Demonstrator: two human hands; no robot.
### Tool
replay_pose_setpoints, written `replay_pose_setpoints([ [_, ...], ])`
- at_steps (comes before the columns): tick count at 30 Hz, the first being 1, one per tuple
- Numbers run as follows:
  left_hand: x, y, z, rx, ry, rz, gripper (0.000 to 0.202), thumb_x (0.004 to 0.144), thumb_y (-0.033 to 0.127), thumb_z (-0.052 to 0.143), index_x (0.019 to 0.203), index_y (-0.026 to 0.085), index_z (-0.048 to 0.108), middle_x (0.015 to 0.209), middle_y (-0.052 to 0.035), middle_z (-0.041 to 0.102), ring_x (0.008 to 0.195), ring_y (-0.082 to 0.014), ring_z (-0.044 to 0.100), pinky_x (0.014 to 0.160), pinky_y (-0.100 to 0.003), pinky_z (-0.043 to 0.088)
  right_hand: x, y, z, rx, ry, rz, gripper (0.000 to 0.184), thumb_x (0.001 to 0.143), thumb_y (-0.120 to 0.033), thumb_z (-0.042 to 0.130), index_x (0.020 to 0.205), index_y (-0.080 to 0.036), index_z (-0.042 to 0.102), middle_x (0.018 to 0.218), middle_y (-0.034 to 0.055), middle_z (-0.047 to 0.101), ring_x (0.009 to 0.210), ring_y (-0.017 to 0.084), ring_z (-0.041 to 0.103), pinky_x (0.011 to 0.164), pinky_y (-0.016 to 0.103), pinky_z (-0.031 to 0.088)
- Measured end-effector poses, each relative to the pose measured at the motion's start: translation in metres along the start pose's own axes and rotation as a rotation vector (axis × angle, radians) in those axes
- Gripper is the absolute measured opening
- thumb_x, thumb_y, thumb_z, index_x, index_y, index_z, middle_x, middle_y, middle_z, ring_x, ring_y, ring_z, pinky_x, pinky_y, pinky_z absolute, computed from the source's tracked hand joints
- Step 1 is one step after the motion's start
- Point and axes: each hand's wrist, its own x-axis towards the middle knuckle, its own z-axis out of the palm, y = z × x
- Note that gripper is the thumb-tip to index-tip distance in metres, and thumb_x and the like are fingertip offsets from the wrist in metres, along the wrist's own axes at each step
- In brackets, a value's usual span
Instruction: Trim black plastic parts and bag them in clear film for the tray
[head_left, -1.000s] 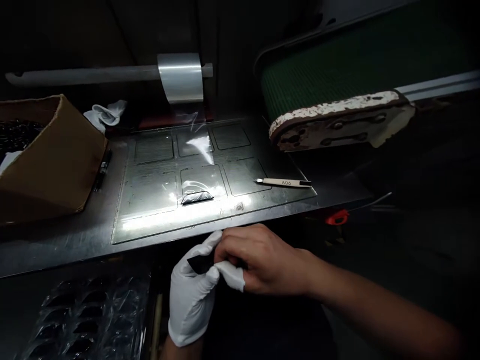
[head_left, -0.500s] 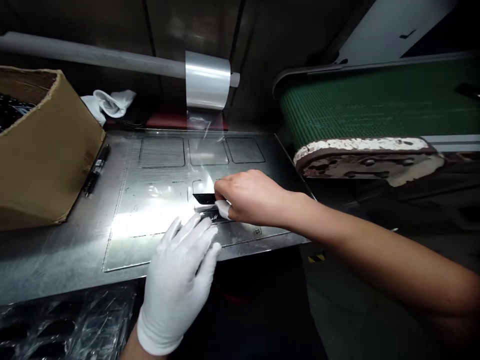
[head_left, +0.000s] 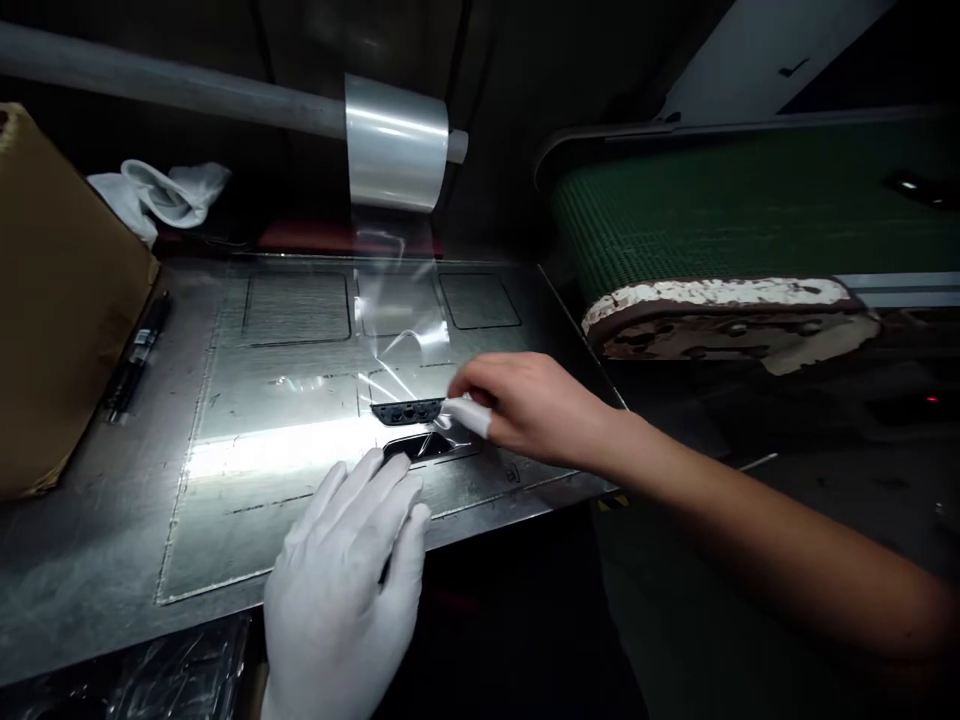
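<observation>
My left hand [head_left: 345, 590], in a white glove, lies flat with its fingers stretched out. Its fingertips touch the near edge of a glossy black piece [head_left: 420, 446] on the metal plate [head_left: 247, 480]. A narrow black plastic part [head_left: 405, 412] with small openings along its side is just beyond that piece. At its right end, the bare fingers of my right hand [head_left: 517, 405] pinch closed on it, the thumb wearing a white finger cover. Thin clear film shows below that thumb; the exact grip is partly hidden.
A roll of clear film [head_left: 397, 145] hangs on a bar behind the plate, its loose strip [head_left: 401, 300] reaching down. Left are a cardboard box [head_left: 67, 300], black pens [head_left: 139, 355] and a white glove [head_left: 169, 195]. A green conveyor [head_left: 712, 220] stands right; a clear plastic tray [head_left: 180, 670] sits near left.
The black plastic part has tilted and shows its side with openings. My right hand has moved slightly right, uncovering more of the glossy piece. The view has shifted a little.
</observation>
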Motion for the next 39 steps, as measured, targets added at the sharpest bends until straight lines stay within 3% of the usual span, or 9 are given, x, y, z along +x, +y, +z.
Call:
replay_pose_setpoints([
  [3, -0.003, 0.0, 0.0, -0.046, 0.046, -0.036, 0.04, 0.092, 0.024, 0.069, 0.131, 0.023, 0.067, 0.127, -0.0021, 0.074, 0.125, -0.0252, 0.065, 0.122, -0.04, 0.038, -0.056, 0.033, 0.003, 0.085, 0.199, 0.101, 0.012, 0.099, -0.027, 0.058, 0.101, -0.018, 0.066, 0.093, 0.0042, 0.067, 0.079, 0.018, 0.061, 0.069, 0.029, 0.045],
  [7, -0.006, 0.006, 0.001, -0.078, 0.101, -0.101, 0.041, 0.089, 0.02, 0.072, 0.129, 0.027, 0.069, 0.125, -0.0003, 0.075, 0.125, -0.0253, 0.065, 0.121, -0.044, 0.042, -0.119, 0.082, 0.023, -0.107, 0.324, 0.28, 0.04, 0.095, -0.018, 0.05, 0.134, -0.02, 0.057, 0.126, 0.013, 0.061, 0.116, 0.031, 0.057, 0.098, 0.046, 0.049],
  [10, -0.006, 0.01, -0.003, -0.115, 0.102, -0.147, 0.036, 0.09, 0.019, 0.071, 0.124, 0.029, 0.072, 0.124, -0.0011, 0.075, 0.124, -0.026, 0.066, 0.119, -0.048, 0.045, -0.139, 0.107, 0.036, -0.115, 0.265, 0.298, 0.057, 0.08, -0.006, 0.045, 0.134, -0.021, 0.057, 0.127, 0.0127, 0.06, 0.119, 0.033, 0.055, 0.102, 0.052, 0.048],
  [13, -0.004, 0.008, -0.014, -0.156, 0.075, -0.248, 0.031, 0.093, 0.024, 0.068, 0.123, 0.03, 0.072, 0.128, -0.0018, 0.074, 0.124, -0.026, 0.066, 0.117, -0.048, 0.047, -0.143, 0.116, 0.041, -0.074, 0.28, 0.247, 0.05, 0.074, -0.006, 0.044, 0.119, -0.022, 0.062, 0.117, 0.0108, 0.064, 0.111, 0.031, 0.061, 0.096, 0.048, 0.053],
  [17, 0.013, -0.01, -0.034, -0.061, 0.07, -0.306, 0.033, 0.094, 0.033, 0.067, 0.126, 0.028, 0.071, 0.136, -0.0043, 0.069, 0.131, -0.0283, 0.061, 0.118, -0.048, 0.045, -0.132, 0.103, 0.033, -0.035, 0.359, 0.211, 0.047, 0.082, -0.01, 0.045, 0.126, -0.023, 0.059, 0.124, 0.0099, 0.066, 0.109, 0.028, 0.066, 0.089, 0.041, 0.055],
  [21, 0.047, -0.032, -0.038, 0.12, -0.156, -0.209, 0.033, 0.094, 0.041, 0.064, 0.123, 0.027, 0.071, 0.153, -0.0065, 0.055, 0.15, -0.0342, 0.038, 0.122, -0.055, 0.037, -0.094, 0.06, 0.014, 0.053, 0.232, -0.018, 0.039, 0.097, -0.019, 0.047, 0.133, -0.023, 0.06, 0.123, 0.0077, 0.069, 0.109, 0.025, 0.066, 0.091, 0.037, 0.054],
  [28, 0.069, -0.048, -0.026, 0.168, -0.384, -0.067, 0.02, 0.093, 0.031, 0.063, 0.109, 0.028, 0.074, 0.149, -0.0026, 0.056, 0.148, -0.0358, 0.036, 0.119, -0.055, 0.04, -0.015, -0.009, -0.006, -0.176, 0.007, -0.225, 0.061, 0.079, 0.002, 0.055, 0.137, -0.018, 0.062, 0.113, 0.0086, 0.068, 0.097, 0.023, 0.063, 0.074, 0.031, 0.048],
  [34, 0.068, -0.05, -0.026, 0.189, -0.389, -0.041, 0.016, 0.092, 0.027, 0.064, 0.104, 0.028, 0.073, 0.139, -0.003, 0.061, 0.141, -0.0366, 0.043, 0.113, -0.055, 0.045, 0.018, -0.024, 0.002, -0.289, -0.106, -0.291, 0.042, 0.091, -0.007, 0.059, 0.128, -0.024, 0.067, 0.106, 0.0047, 0.068, 0.089, 0.021, 0.061, 0.058, 0.029, 0.031],
  [39, 0.07, -0.049, -0.027, 0.208, -0.379, -0.025, 0.016, 0.094, 0.026, 0.061, 0.107, 0.028, 0.071, 0.136, -0.0042, 0.063, 0.137, -0.035, 0.047, 0.109, -0.054, 0.049, 0.013, -0.007, 0.005, -0.276, -0.14, -0.29, 0.048, 0.091, -0.006, 0.059, 0.134, -0.025, 0.064, 0.112, 0.0051, 0.067, 0.091, 0.021, 0.06, 0.065, 0.028, 0.038],
])
